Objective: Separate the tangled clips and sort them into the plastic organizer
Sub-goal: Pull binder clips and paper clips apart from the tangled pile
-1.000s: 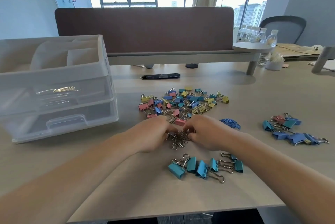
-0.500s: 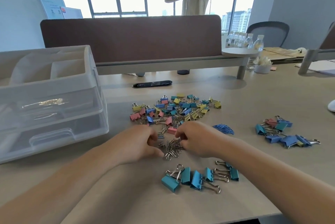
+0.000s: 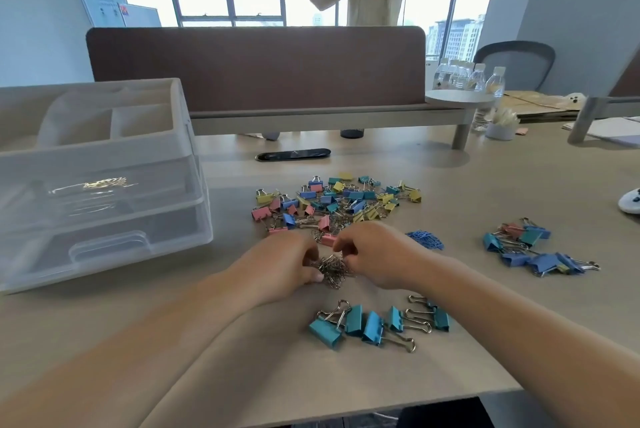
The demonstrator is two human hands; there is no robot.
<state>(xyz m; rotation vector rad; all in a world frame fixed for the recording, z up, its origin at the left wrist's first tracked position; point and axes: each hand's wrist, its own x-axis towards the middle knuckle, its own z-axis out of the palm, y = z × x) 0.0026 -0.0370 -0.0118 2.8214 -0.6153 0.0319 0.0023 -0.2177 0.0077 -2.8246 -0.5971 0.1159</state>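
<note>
A tangled clump of silver paper clips (image 3: pixel 333 270) lies on the desk between my hands. My left hand (image 3: pixel 284 263) grips its left side with curled fingers, and my right hand (image 3: pixel 374 254) pinches its right side. Behind them spreads a mixed pile of coloured binder clips (image 3: pixel 334 202). A row of teal and blue binder clips (image 3: pixel 374 323) lies in front of my hands. Blue paper clips (image 3: pixel 425 240) sit to the right. The clear plastic organizer (image 3: pixel 97 185) stands at the left, with gold clips showing in its upper drawer.
Another group of blue and teal binder clips (image 3: pixel 536 251) lies at the right. A brown desk divider (image 3: pixel 256 67) runs across the back, with a person standing behind it. Water bottles (image 3: pixel 464 77) stand on a round stand. A white object (image 3: pixel 630 200) is at the right edge.
Both hands have stayed on the silver clump, working it slightly. The camera tilted up a little. The person behind the divider has stretched their arms to the left.
</note>
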